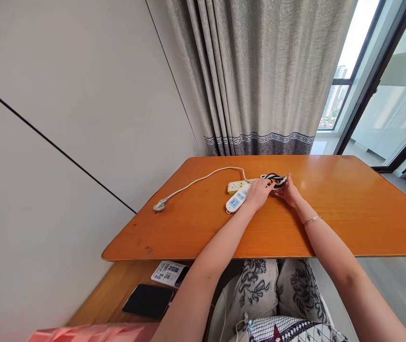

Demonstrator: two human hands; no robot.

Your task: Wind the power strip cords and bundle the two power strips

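A tangled bundle of black and white cables [276,179] lies on the wooden table between my two hands. My right hand [289,192] grips its right end, thumb up and fingers curled round the cables. From the left, my left hand [259,193] reaches over with its fingers bent onto the same bundle. Partly under that hand sits a white power strip with blue sockets [236,200]. Behind this strip is a second, yellowish power strip [234,187]. A white cord [203,177] curves left across the table to a white plug [160,204].
The orange-brown table [345,209] has its far edge by a grey curtain [274,71] and its left side along a white wall [63,95]. Below the near edge, a black tablet [148,301] and a printed white box [169,273] lie on a lower wooden surface.
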